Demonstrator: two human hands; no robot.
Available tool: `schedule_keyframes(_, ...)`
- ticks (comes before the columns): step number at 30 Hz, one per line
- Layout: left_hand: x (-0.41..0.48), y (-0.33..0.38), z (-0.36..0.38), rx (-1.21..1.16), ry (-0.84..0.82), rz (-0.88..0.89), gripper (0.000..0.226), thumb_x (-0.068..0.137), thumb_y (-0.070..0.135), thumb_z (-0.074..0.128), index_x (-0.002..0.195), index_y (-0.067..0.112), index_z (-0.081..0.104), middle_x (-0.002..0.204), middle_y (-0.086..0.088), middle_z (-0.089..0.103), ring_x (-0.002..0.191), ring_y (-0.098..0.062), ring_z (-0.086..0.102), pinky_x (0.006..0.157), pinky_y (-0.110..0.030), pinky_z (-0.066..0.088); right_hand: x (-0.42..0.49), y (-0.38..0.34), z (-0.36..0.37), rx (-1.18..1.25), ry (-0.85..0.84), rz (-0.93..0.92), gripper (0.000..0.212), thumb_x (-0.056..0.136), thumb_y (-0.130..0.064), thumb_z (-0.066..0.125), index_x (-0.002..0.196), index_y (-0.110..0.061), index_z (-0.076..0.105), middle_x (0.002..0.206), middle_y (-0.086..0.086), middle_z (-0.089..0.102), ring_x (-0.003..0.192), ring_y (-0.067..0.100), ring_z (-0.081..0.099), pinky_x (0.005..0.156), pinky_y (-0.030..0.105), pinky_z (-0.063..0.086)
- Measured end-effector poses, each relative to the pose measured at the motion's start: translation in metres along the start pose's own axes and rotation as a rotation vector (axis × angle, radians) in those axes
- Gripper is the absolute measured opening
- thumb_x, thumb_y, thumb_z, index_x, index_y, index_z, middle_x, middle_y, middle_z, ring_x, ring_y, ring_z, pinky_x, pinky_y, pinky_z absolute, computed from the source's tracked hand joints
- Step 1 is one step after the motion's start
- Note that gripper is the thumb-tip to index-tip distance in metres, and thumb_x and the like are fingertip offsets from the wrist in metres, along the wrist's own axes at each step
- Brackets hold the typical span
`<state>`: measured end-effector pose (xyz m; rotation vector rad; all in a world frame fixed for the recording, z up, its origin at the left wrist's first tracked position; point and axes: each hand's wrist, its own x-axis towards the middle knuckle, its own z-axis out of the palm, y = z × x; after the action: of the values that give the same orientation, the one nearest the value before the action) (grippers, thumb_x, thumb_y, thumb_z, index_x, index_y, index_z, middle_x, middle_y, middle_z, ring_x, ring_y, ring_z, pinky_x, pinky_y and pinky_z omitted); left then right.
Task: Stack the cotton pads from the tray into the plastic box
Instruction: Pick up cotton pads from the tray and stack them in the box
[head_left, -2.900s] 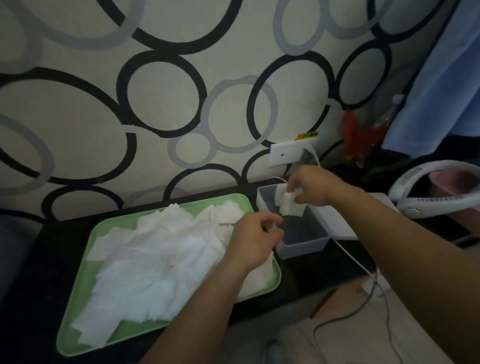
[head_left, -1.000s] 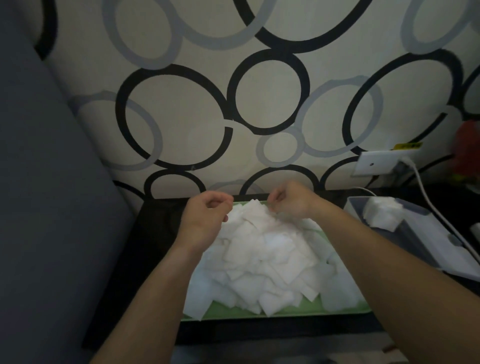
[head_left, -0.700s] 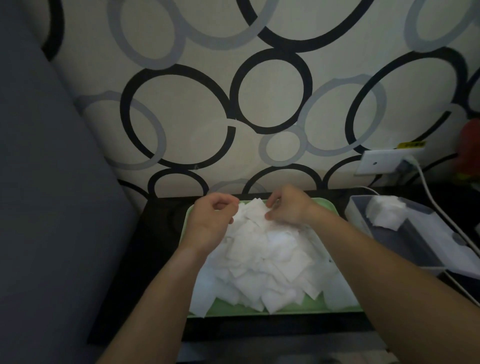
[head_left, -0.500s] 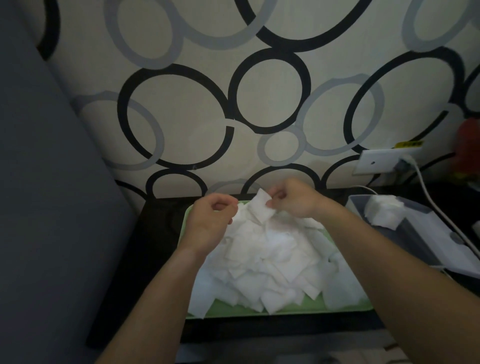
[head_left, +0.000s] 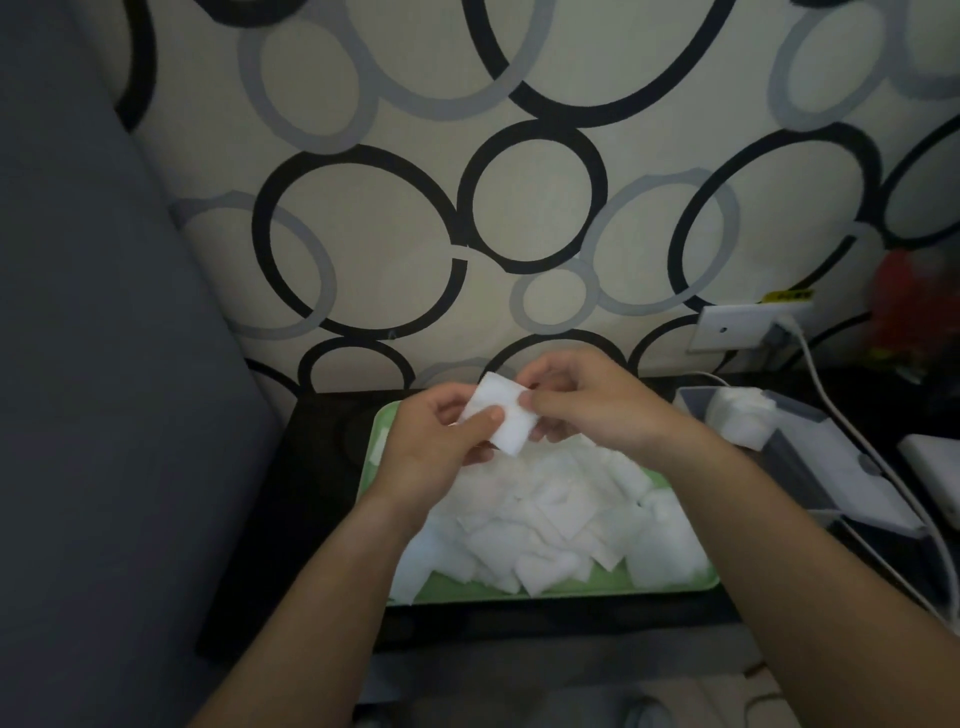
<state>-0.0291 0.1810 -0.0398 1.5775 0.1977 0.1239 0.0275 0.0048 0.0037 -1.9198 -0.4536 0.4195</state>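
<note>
A white square cotton pad is held above the green tray. My left hand pinches its lower left edge with thumb on top, and my right hand pinches its right edge. Beneath them a loose heap of white cotton pads covers most of the tray. To the right stands the clear plastic box, with a small stack of pads in its far end.
The tray sits on a dark table against a wall with ring-patterned paper. A grey cushion fills the left. A white wall socket with a white cable lies right of the box.
My right hand lifted one pad off the heap and brought it toward my left hand, which now pinches it too. Earlier, my right hand placed pads in the box.
</note>
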Motion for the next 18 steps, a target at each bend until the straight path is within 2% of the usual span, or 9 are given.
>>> schedule_keyframes(2,-0.006,0.002,-0.001,-0.027,0.040,-0.048,0.018,0.089,0.011,0.073,0.108,0.009,0.072,0.099,-0.008,0.076,0.086,-0.019,0.073,0.065,-0.023,0.056,-0.009,0.002,0.001,0.061,0.101,0.051,0.011,0.096,-0.019,0.060,0.105,-0.017,0.067,0.086,0.003,0.075,0.073,0.017,0.071,0.071,0.031,0.054)
schedule_keyframes(5,-0.015,0.005,-0.005,-0.080,0.134,-0.120,0.015,0.092,0.009,0.067,0.107,0.009,0.070,0.102,-0.013,0.073,0.081,-0.020,0.072,0.065,-0.026,0.057,-0.019,0.018,0.000,-0.027,0.289,0.123,0.017,0.096,-0.012,0.055,0.106,-0.019,0.066,0.087,0.000,0.074,0.077,0.015,0.068,0.066,0.023,0.051)
schedule_keyframes(7,-0.021,0.009,-0.008,-0.146,0.183,-0.159,0.012,0.094,0.007,0.063,0.103,0.012,0.069,0.103,-0.013,0.071,0.080,-0.022,0.073,0.064,-0.028,0.057,-0.025,0.033,0.007,-0.102,0.346,0.138,0.019,0.092,-0.008,0.057,0.100,-0.020,0.068,0.087,-0.003,0.072,0.079,0.014,0.067,0.063,0.020,0.047)
schedule_keyframes(11,-0.035,0.009,-0.018,-0.181,0.228,-0.169,0.015,0.097,0.005,0.057,0.100,0.013,0.069,0.103,-0.013,0.072,0.084,-0.025,0.074,0.062,-0.027,0.057,-0.029,0.055,0.034,-0.382,0.205,0.006,0.013,0.090,-0.014,0.065,0.094,-0.026,0.070,0.090,-0.011,0.068,0.079,0.000,0.061,0.067,0.010,0.043)
schedule_keyframes(15,-0.044,-0.006,-0.035,-0.159,0.282,-0.201,0.019,0.099,0.009,0.056,0.114,0.012,0.068,0.107,-0.011,0.072,0.090,-0.024,0.074,0.064,-0.027,0.058,-0.026,0.054,0.047,-0.530,0.128,-0.102,0.019,0.085,-0.018,0.071,0.099,-0.031,0.069,0.092,-0.017,0.061,0.078,0.001,0.056,0.074,0.021,0.045)
schedule_keyframes(18,-0.041,-0.013,-0.047,-0.115,0.294,-0.215,0.022,0.098,0.013,0.058,0.119,0.013,0.066,0.111,-0.011,0.071,0.093,-0.025,0.074,0.066,-0.029,0.058,-0.021,0.050,0.055,-0.637,0.080,-0.161,0.021,0.086,-0.029,0.072,0.106,-0.032,0.068,0.104,-0.013,0.058,0.090,0.003,0.051,0.080,0.023,0.042)
